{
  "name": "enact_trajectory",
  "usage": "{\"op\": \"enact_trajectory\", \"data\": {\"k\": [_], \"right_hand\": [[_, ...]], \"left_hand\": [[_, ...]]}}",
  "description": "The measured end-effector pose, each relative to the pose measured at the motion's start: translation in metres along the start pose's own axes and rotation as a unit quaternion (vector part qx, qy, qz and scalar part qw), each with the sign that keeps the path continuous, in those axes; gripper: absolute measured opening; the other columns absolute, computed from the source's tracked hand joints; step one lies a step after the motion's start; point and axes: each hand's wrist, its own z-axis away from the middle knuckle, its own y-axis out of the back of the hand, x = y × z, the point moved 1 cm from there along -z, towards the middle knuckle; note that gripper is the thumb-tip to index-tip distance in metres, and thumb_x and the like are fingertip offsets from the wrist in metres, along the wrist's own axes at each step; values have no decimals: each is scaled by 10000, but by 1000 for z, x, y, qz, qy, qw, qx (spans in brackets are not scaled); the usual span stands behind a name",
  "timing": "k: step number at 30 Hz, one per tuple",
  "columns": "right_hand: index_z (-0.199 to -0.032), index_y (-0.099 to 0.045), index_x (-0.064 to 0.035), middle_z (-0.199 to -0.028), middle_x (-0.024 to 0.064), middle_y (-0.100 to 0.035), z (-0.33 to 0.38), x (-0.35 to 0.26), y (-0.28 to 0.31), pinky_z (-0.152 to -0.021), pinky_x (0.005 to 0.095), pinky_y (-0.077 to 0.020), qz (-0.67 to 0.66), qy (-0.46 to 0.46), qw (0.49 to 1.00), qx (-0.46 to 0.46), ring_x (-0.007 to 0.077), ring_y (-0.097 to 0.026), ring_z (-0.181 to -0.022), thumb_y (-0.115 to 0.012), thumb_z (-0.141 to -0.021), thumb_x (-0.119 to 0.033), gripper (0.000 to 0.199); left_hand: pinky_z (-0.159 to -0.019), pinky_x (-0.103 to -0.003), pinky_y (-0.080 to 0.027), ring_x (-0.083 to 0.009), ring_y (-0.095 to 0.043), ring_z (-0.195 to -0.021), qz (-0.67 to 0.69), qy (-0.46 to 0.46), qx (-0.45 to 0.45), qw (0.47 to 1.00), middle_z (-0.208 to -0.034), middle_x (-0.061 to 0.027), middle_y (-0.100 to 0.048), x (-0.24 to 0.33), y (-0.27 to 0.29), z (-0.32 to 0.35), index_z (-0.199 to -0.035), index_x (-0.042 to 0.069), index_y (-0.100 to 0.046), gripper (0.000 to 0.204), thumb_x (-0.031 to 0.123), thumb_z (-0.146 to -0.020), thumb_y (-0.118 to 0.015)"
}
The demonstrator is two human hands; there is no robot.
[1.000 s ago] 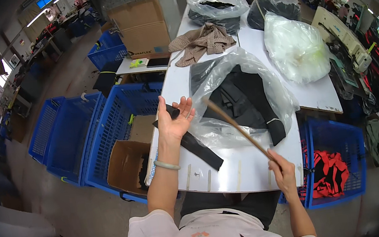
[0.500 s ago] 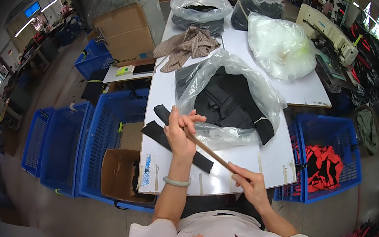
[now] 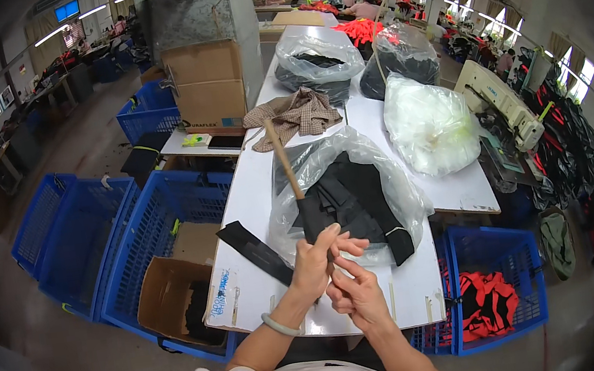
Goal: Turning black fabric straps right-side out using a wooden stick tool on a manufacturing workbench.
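Note:
A thin wooden stick [image 3: 284,161] points up and away from me over the white table. Around its lower part sits a black fabric strip [image 3: 312,217], apparently a narrow tube. My left hand [image 3: 313,265], with a pale bangle at the wrist, is closed on the near end of this strip. Just beside it, my right hand [image 3: 362,296] has its fingers curled against the left fingertips; what they grip is hidden. Another black strip [image 3: 255,252] lies flat on the table to the left. Ahead stands an open clear plastic bag [image 3: 410,188] with black fabric pieces [image 3: 350,197] inside.
Blue crates [image 3: 126,264] line the left side, one with a cardboard box [image 3: 164,295]. A right-hand crate [image 3: 534,281] holds red-and-black pieces [image 3: 490,302]. Farther back are a checked cloth [image 3: 298,115], more plastic bags [image 3: 429,125] and a sewing machine [image 3: 498,104].
The stick has swung from slanting down toward my right hand to pointing up and away. The black strip now surrounds its lower part, and my hands have come together. The view has tilted up.

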Motion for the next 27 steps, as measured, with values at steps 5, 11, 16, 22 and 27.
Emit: {"op": "enact_trajectory", "data": {"k": [5, 11, 16, 22, 27], "right_hand": [[-1240, -553, -55, -667, 9, -519, 43, -21, 50, -454, 173, -296, 383, 88, 920, -6, 52, -425, -529, -542, -902, -61, 338], [-1248, -535, -27, -628, 17, -495, 26, -6, 29, -418, 181, -256, 264, 114, 958, 23, 53, -394, -505, -526, -890, -11, 359], [-1267, -510, -20, -605, 62, -483, 34, -4, 30, -393, 181, -213, 166, 27, 986, 3, 52, -334, -470, -513, -899, -23, 368], [-1268, -506, -28, -605, 73, -486, 35, 18, 37, -389, 181, -211, 89, 9, 995, 54, 50, -310, -454, -519, -914, -70, 356], [-1252, -524, -30, -618, 45, -494, 34, 9, 49, -402, 182, -233, 65, -25, 996, 61, 41, -331, -473, -532, -906, -71, 348]], "left_hand": [[-954, -422, -403, -354, -649, -838, 106, -35, 15, 994, -750, -246, -652, 57, 41, -30, -540, 77, -456, 355, 204, -868, -505], [-885, -452, -441, -302, -646, -639, 76, -110, -21, 991, -566, -145, -593, 18, 9, -10, -579, 63, -493, 559, 484, -938, -416], [-812, -441, -472, -259, -607, -560, 94, -128, -1, 987, -519, -105, -543, 11, 12, -12, -661, 40, -510, 624, 554, -943, -296], [-832, -406, -462, -247, -614, -648, 59, -135, 115, 982, -592, -111, -570, 2, 11, -18, -867, 8, -513, 501, 467, -969, -338], [-787, -359, -482, -242, -618, -706, 66, -111, 157, 979, -710, -121, -602, -9, 21, -34, -900, -10, -520, 472, 442, -959, -400]]}}
